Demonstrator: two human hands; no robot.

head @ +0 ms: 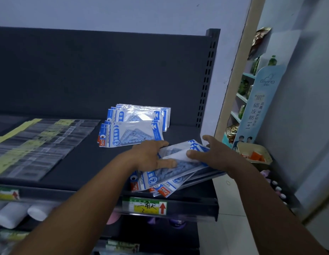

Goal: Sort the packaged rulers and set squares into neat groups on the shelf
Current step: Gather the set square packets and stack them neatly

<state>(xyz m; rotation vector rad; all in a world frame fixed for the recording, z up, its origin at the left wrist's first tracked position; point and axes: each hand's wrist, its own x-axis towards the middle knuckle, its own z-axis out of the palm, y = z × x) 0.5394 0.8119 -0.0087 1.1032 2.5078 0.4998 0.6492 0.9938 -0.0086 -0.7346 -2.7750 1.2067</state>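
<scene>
**Blue-and-white packs fanned at the shelf's right front, both hands on them**

Blue-printed plastic set-square packs (171,173) lie fanned and skewed at the shelf (82,162) front, right end, their red-labelled corners overhanging the front lip. Their long axis runs from near-left up to far-right, across the shelf line.

Your left hand (150,155) rests flat on the fan's near-left part, fingers narrow and pressing down. Your right hand (213,153) clasps the far-right end, thumb on top, fingers curled behind the edge. Both hands are in contact; neither is nearer.

Two squared stacks (132,126) sit just behind, one behind the other, long axis parallel to the shelf front. Judgement: your fan needs turning to match them.

Open shelf lies between the stacks and the rulers (37,142) at left. Right of the fan the shelf ends; overhang there risks a slip.
</scene>
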